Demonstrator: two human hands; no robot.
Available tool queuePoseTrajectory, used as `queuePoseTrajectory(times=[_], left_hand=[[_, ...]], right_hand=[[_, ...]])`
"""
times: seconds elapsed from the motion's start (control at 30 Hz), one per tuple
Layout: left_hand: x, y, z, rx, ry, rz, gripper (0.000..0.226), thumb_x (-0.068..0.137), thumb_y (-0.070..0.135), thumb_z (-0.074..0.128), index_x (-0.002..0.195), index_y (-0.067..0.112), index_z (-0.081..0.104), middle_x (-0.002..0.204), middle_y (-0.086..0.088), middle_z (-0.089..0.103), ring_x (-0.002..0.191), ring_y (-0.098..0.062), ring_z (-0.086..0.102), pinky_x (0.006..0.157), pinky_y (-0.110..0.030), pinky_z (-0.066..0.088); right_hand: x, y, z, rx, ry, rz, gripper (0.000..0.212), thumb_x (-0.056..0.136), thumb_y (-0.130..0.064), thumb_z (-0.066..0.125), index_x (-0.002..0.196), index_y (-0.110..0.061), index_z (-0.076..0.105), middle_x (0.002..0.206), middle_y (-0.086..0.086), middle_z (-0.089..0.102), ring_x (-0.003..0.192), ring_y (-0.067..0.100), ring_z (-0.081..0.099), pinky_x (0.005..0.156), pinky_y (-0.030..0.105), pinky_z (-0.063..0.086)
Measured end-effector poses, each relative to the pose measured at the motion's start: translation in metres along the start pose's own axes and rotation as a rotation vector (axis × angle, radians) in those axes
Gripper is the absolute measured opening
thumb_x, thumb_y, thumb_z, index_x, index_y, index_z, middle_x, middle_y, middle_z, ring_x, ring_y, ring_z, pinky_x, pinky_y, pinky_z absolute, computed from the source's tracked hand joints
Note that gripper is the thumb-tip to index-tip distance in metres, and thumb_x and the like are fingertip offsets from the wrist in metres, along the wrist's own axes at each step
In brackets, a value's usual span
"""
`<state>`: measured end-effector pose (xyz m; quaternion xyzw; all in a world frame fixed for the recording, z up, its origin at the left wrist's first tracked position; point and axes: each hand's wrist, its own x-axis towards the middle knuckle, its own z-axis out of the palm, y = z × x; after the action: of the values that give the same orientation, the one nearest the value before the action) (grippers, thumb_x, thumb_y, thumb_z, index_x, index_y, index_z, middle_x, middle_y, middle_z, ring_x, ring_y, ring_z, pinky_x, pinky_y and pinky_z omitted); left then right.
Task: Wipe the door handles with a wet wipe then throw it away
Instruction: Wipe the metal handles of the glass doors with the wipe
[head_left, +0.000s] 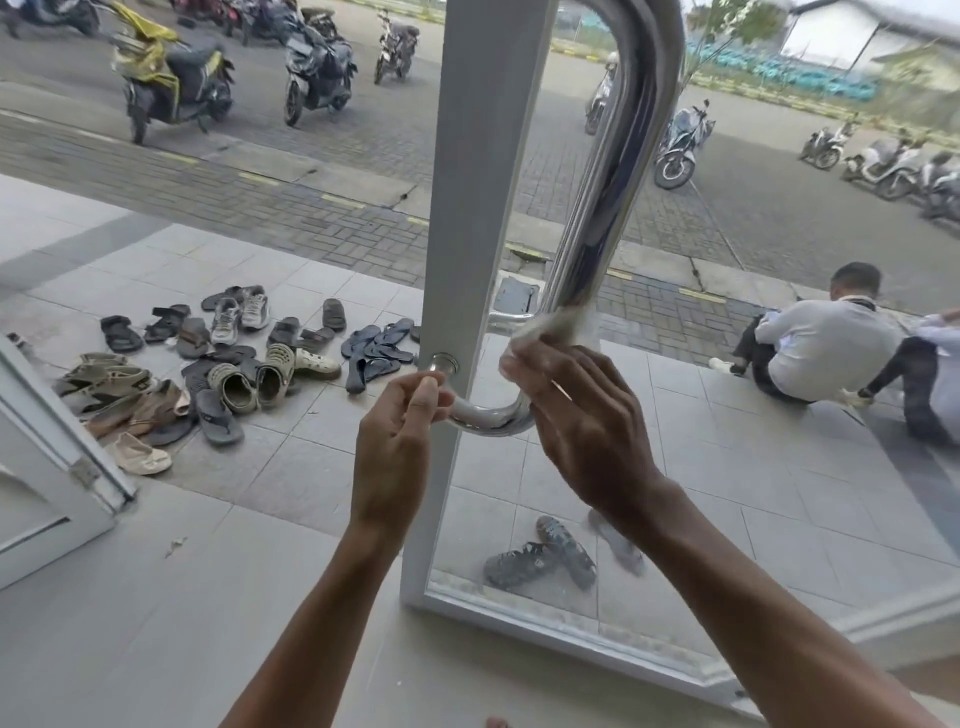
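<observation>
Head view is looking down a glass door with a white metal frame (457, 218), and the right hand (576, 415) is pinching a crumpled white wet wipe (550, 327) against the chrome door handle (608, 171), just above its lower bend. The left hand (400, 426) is curling its fingers round the short bottom leg of the handle, near the round mounting collar (443, 362), steadying it.

Risks from here: that polished tube is looking slick, and a damp wipe bunched this small could be slipping off the curve or dropping to the tiled floor (156, 597). With the door standing ajar, hard rubbing could be swinging it, so the left grip is mattering. The underside of the bend could easily be getting missed.

Handle is a smooth, mirror-bright round bar, reflecting sky; wipe is soft and limp. Far left outside, a heap of sandals and clogs (234, 364) is lying on the paving; right, a seated person (815, 343) in a white shirt.
</observation>
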<state>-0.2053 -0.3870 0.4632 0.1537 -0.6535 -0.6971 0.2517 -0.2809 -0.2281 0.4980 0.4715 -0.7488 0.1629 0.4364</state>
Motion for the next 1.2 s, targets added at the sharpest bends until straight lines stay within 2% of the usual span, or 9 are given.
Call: queuePoseTrajectory(times=[0.17, 0.27, 0.43, 0.6, 0.7, 0.87, 1.0, 1.07, 1.2], left_hand=[[0.0, -0.005, -0.002, -0.013, -0.001, -0.029, 0.02, 0.103, 0.026, 0.048, 0.101, 0.027, 0.067, 0.087, 0.01, 0.073, 0.084, -0.001, 0.068, 0.069, -0.007, 0.046], [0.0, -0.005, -0.001, -0.013, -0.007, -0.039, 0.02, 0.103, 0.025, 0.048, 0.099, 0.028, 0.067, 0.086, 0.011, 0.073, 0.085, -0.002, 0.068, 0.069, -0.007, 0.046], [0.001, -0.005, -0.001, 0.008, -0.007, -0.037, 0.02, 0.103, 0.025, 0.048, 0.099, 0.028, 0.067, 0.085, 0.015, 0.073, 0.085, -0.002, 0.068, 0.07, -0.008, 0.046], [0.001, -0.005, -0.003, 0.049, -0.002, -0.045, 0.02, 0.103, 0.029, 0.046, 0.104, 0.029, 0.066, 0.087, 0.019, 0.073, 0.085, 0.001, 0.068, 0.07, -0.007, 0.046], [0.002, -0.005, -0.002, 0.046, 0.013, -0.051, 0.021, 0.103, 0.029, 0.047, 0.107, 0.025, 0.067, 0.086, 0.018, 0.073, 0.086, 0.0, 0.068, 0.071, -0.009, 0.046], [0.001, -0.007, 0.0, 0.051, 0.03, -0.072, 0.023, 0.103, 0.029, 0.047, 0.11, 0.023, 0.067, 0.09, 0.01, 0.074, 0.089, -0.004, 0.069, 0.073, -0.013, 0.046], [0.0, -0.011, 0.001, 0.054, 0.034, -0.091, 0.024, 0.103, 0.03, 0.046, 0.112, 0.022, 0.067, 0.094, 0.006, 0.074, 0.09, -0.005, 0.069, 0.075, -0.017, 0.046], [0.0, -0.013, 0.001, 0.054, 0.042, -0.102, 0.023, 0.103, 0.029, 0.047, 0.111, 0.021, 0.067, 0.094, 0.005, 0.073, 0.089, -0.005, 0.069, 0.075, -0.017, 0.047], [-0.005, -0.019, -0.003, 0.051, 0.056, -0.129, 0.021, 0.103, 0.029, 0.047, 0.106, 0.023, 0.068, 0.092, 0.005, 0.074, 0.087, -0.005, 0.07, 0.076, -0.019, 0.047]], right_hand=[[-0.006, 0.0, 0.0, -0.36, -0.28, -0.188, 0.023, 0.091, -0.003, 0.061, 0.109, -0.004, 0.075, 0.118, 0.011, 0.073, 0.119, 0.028, 0.064, 0.111, 0.045, 0.031], [-0.013, -0.006, 0.003, -0.462, -0.398, -0.214, 0.023, 0.094, -0.002, 0.053, 0.101, -0.001, 0.074, 0.107, 0.013, 0.075, 0.12, 0.032, 0.061, 0.118, 0.046, 0.02], [-0.021, -0.018, 0.014, -0.454, -0.527, -0.282, 0.02, 0.088, 0.008, 0.057, 0.089, -0.004, 0.074, 0.085, 0.011, 0.073, 0.094, 0.028, 0.067, 0.108, 0.043, 0.044], [-0.009, -0.015, 0.017, -0.349, -0.558, -0.286, 0.022, 0.083, 0.009, 0.059, 0.089, -0.01, 0.068, 0.08, 0.007, 0.064, 0.077, 0.026, 0.062, 0.086, 0.037, 0.051], [-0.002, -0.011, 0.017, -0.337, -0.568, -0.302, 0.028, 0.084, 0.011, 0.052, 0.097, -0.01, 0.065, 0.093, 0.009, 0.063, 0.081, 0.027, 0.063, 0.086, 0.037, 0.05], [0.016, -0.002, 0.008, -0.5, -0.526, -0.362, 0.027, 0.085, 0.008, 0.047, 0.082, -0.008, 0.069, 0.075, 0.009, 0.069, 0.093, 0.032, 0.064, 0.107, 0.046, 0.039], [0.008, 0.004, 0.004, -0.653, -0.56, -0.386, 0.035, 0.091, 0.007, 0.04, 0.095, -0.004, 0.073, 0.111, 0.017, 0.073, 0.119, 0.036, 0.06, 0.12, 0.047, 0.027], [0.001, -0.001, 0.007, -0.651, -0.557, -0.385, 0.044, 0.092, 0.007, 0.032, 0.099, -0.004, 0.074, 0.112, 0.017, 0.073, 0.12, 0.035, 0.06, 0.12, 0.047, 0.029], [-0.024, -0.024, 0.026, -0.552, -0.575, -0.289, 0.062, 0.094, 0.016, 0.016, 0.115, -0.001, 0.071, 0.112, 0.017, 0.073, 0.11, 0.029, 0.067, 0.108, 0.037, 0.045]])
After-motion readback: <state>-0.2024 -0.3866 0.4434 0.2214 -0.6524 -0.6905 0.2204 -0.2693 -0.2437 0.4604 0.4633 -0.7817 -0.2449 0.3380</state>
